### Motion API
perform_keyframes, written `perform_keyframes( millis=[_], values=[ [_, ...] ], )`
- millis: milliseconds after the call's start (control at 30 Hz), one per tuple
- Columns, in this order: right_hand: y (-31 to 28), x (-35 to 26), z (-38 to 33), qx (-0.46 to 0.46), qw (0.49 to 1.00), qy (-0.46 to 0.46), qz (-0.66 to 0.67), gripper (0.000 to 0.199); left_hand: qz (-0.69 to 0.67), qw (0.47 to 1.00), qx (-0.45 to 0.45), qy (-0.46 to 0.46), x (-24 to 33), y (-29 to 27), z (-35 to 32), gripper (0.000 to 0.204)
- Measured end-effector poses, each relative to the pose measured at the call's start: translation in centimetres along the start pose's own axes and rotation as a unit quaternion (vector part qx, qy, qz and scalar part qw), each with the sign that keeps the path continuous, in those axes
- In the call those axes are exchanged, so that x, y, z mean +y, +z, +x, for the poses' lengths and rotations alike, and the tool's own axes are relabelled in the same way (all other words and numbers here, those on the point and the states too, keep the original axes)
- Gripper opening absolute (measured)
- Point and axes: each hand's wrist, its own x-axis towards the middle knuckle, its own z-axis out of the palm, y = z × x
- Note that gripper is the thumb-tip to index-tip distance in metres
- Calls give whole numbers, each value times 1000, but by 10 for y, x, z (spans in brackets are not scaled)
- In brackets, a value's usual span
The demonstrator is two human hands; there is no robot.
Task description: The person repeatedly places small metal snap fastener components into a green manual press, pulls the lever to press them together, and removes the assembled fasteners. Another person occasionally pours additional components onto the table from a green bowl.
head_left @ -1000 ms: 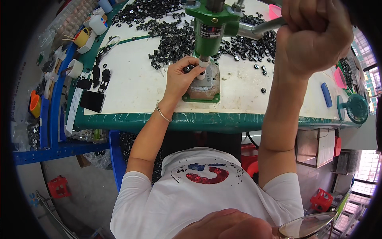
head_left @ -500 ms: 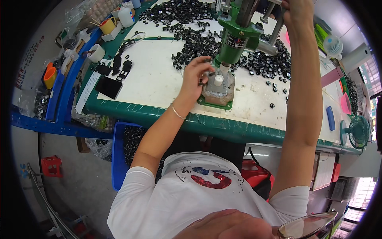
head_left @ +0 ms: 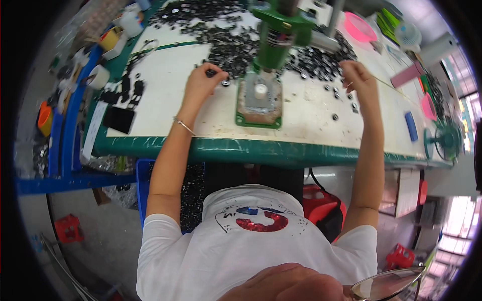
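My left hand [head_left: 202,83] is closed in a pinch on a small black wheel [head_left: 211,73], left of the green hand press [head_left: 275,47]. Another wheel [head_left: 225,83] lies on the table by its fingertips. On the press's base plate [head_left: 258,118] stands a short white cylinder [head_left: 260,91], with nothing seen on top of it. My right hand [head_left: 358,79] hangs over the right edge of the wheel pile [head_left: 316,62], clear of the press lever. Its fingers are curled together; whatever they may hold is too small or blurred to make out.
Heaps of black wheels [head_left: 228,47] cover the table behind the press. A phone [head_left: 119,119] and black strap-like parts [head_left: 135,93] lie at left. Rightward are a pink basket [head_left: 359,27], a blue roll [head_left: 411,126] and a green fan [head_left: 444,142]. A blue bin [head_left: 143,185] stands below.
My right hand has come down from the press lever to the right-hand pile. My left hand has moved left, away from the press base, and now shows a black wheel. The view has shifted.
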Motion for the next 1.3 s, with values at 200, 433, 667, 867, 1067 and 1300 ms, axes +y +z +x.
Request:
perform_keyframes(
  millis=[200,433,667,867,1067,1300],
  values=[
    [-11,65,-67,-22,974,-19,-226,26,-7,999,-28,-16,-2,6,8,23],
    [13,93,-79,18,955,-68,-289,13,-10,996,-81,-31,-12,10,-3,15],
    [18,74,-63,-54,981,-40,-180,20,217,975,48,11,-15,5,-27,23],
    [86,15,-46,-100,988,-119,-25,20,335,938,81,30,4,6,-27,20],
    [139,-5,-34,-149,972,-179,-38,22,412,901,78,110,-5,-7,-32,15],
    [154,16,-39,-129,985,-88,71,20,251,945,78,198,-12,-4,-30,12]
  ],
)
